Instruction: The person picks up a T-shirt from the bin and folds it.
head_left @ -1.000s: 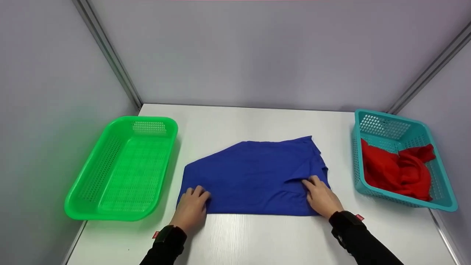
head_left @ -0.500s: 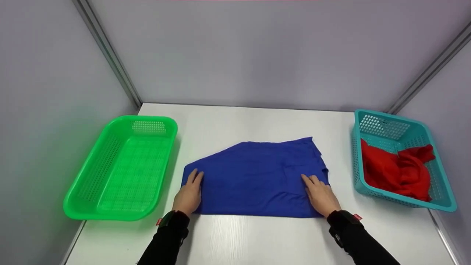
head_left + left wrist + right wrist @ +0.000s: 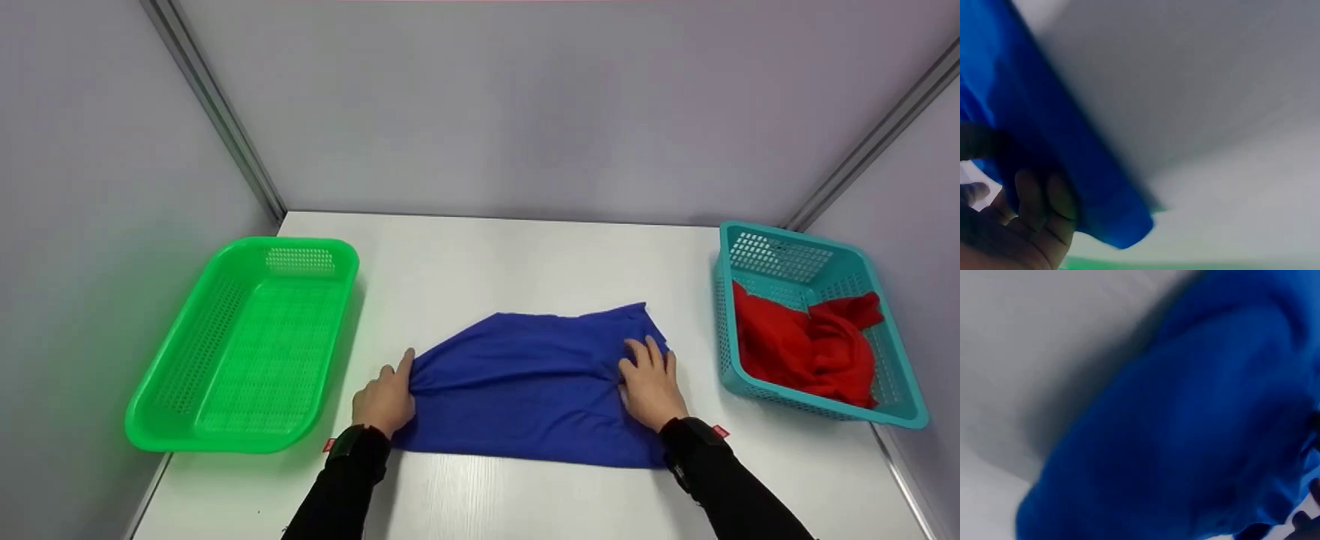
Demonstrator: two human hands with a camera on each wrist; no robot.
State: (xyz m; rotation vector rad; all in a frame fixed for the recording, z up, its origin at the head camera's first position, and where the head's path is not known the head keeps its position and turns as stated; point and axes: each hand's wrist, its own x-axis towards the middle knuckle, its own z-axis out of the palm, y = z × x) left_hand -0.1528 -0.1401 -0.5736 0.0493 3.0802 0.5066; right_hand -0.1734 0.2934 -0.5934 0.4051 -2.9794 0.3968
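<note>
A folded blue cloth [image 3: 517, 405] lies on the white table in the head view, with creases running across it between both hands. My left hand [image 3: 384, 401] grips its left edge; in the left wrist view the fingers [image 3: 1061, 197] curl against the cloth [image 3: 1055, 118]. On the right part of the cloth, my right hand [image 3: 651, 386] pinches a fold. The right wrist view is mostly filled by blue cloth [image 3: 1174, 433], and only a bit of that hand shows at its lower right edge.
A green basket [image 3: 345, 330] with nothing in it stands at the left. To the right is a teal basket [image 3: 784, 401] holding a crumpled red cloth [image 3: 795, 349]. Grey panels [image 3: 480, 112] enclose the table [image 3: 465, 495] at the back and sides.
My left hand has gone from lying on the cloth to gripping its left edge. The right hand now pinches a fold. The cloth has shifted toward me, and its left edge has drawn inward.
</note>
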